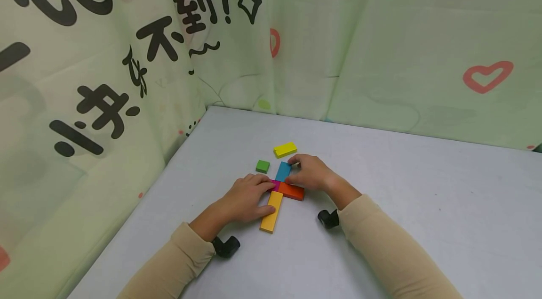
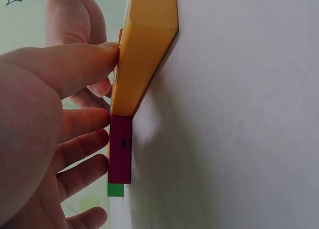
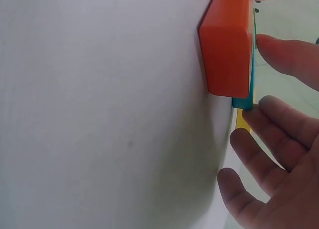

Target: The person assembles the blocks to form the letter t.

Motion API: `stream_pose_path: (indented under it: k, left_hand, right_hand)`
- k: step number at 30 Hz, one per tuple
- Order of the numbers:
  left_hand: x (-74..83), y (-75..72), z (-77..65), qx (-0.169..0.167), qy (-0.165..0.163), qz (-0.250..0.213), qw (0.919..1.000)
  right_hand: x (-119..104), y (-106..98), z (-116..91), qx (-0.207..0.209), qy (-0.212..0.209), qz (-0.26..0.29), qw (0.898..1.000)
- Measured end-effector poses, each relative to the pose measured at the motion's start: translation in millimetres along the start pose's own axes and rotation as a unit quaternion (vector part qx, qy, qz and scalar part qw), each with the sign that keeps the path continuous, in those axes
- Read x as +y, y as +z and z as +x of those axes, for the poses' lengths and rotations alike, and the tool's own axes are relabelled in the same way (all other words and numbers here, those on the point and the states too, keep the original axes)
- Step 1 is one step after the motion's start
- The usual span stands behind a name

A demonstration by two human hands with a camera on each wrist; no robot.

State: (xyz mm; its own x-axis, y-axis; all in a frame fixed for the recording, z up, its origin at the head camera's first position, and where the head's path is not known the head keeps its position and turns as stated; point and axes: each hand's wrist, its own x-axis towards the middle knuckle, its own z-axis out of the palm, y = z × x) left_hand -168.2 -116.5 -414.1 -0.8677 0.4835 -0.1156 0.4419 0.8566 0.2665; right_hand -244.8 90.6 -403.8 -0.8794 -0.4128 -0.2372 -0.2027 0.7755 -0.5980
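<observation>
On my remote feed, the left hand [image 1: 243, 197] is spread wide, thumb on a long amber rectangular block [image 1: 269, 220], fingertips on a magenta block [image 2: 120, 151]. Rightward on the white table [image 1: 423, 205] lie a flat blue block [image 1: 282, 172] and an orange-red block [image 1: 292, 191]. The right hand [image 1: 312, 172] touches the blue; whether it grips, I cannot tell.

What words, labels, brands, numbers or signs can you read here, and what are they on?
"不到!": on the cloth, with a star outline and wavy line nearby.
Red heart: also on the cloth.
Other black characters on the cloth: some cut off, others too distorted to read surely.
Dark mark on the purple block: too blurred to read.
No readable brand or number.
</observation>
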Motion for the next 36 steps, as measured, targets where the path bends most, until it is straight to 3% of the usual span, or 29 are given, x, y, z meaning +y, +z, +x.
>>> stream_pose_path:
  k: [5, 23, 36]
  left_hand:
    - [0.7, -0.9, -0.3, 0.0, 0.0, 0.001, 1.0]
    - [-2.2, 0.3, -0.1, 0.0, 0.009, -0.006, 0.9999]
    - [-3.5, 1.7, -0.7, 0.009, 0.006, -0.033, 0.9994]
  right_hand:
    - [0, 2, -1, 0.002, -0.004, 0.009, 1.0]
    - [-5, 13, -12, 0.002, -0.078, -0.015, 0.997]
    - [-11, 16, -18, 0.011, -0.076, -0.051, 0.996]
